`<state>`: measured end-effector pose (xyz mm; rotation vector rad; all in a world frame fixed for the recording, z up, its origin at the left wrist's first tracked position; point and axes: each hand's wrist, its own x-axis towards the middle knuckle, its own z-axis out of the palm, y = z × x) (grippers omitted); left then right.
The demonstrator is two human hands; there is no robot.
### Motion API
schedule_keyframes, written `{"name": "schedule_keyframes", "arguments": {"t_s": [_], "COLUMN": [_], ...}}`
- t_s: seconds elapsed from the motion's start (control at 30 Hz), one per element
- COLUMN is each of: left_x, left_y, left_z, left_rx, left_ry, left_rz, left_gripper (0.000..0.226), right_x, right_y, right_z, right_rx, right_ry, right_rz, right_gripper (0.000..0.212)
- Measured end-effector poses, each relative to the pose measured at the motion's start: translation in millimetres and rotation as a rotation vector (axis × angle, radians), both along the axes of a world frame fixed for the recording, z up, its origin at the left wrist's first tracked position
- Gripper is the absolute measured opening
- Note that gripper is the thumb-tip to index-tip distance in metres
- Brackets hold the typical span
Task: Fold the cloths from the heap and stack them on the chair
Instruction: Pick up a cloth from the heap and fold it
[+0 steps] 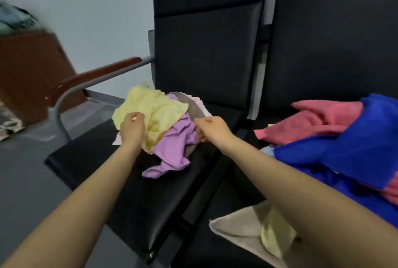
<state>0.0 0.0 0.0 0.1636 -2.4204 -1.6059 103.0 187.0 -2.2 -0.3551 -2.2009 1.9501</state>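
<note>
A small heap of crumpled cloths lies on the left black chair seat [92, 166]: a pale yellow cloth [157, 108] on top, a lilac cloth [174, 151] below it, and a grey-and-pink cloth [193, 104] behind. My left hand [132, 126] rests on the yellow cloth's near left edge with curled fingers gripping it. My right hand [210, 128] pinches the lilac cloth at the heap's right side. On the right seat lie a pink cloth [318, 121], a blue cloth [355, 149], and nearer me a beige cloth [239, 224] with a yellow one [275, 235] on it.
A wooden-topped metal armrest [97, 76] curves along the left of the seat. The black backrests [204, 52] rise behind both seats. A brown wooden cabinet [28, 69] stands at the far left on the grey floor [23, 181].
</note>
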Motion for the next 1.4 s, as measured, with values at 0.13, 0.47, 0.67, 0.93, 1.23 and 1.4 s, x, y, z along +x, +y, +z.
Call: {"name": "schedule_keyframes", "arguments": {"t_s": [0.13,0.47,0.67,0.93,1.23,1.4], "left_x": [-22,-16,36,176,338,375], "left_y": [-22,-24,-6,79,177,189], "left_z": [-14,19,136,272,291,178], "left_rx": [0.008,0.090,0.376,0.757,0.860,0.604], "left_ry": [-0.221,0.092,0.207,0.014,-0.130,-0.406], "left_rz": [-0.030,-0.079,-0.196,-0.698,-1.074,-1.067], "left_gripper": [0.063,0.036,0.035,0.026,0.023,0.028], "right_x": [-45,-72,-10,183,369,411], "right_y": [-34,-76,-34,45,115,133], "right_z": [4,18,118,267,293,187], "right_rx": [0.057,0.048,-0.822,-1.109,-0.921,-0.418], "right_ry": [-0.059,-0.028,0.167,0.587,0.776,0.346], "right_rz": [-0.043,-0.364,-0.372,-0.403,-0.541,-0.771], "right_gripper": [0.030,0.036,0.041,0.035,0.019,0.024]}}
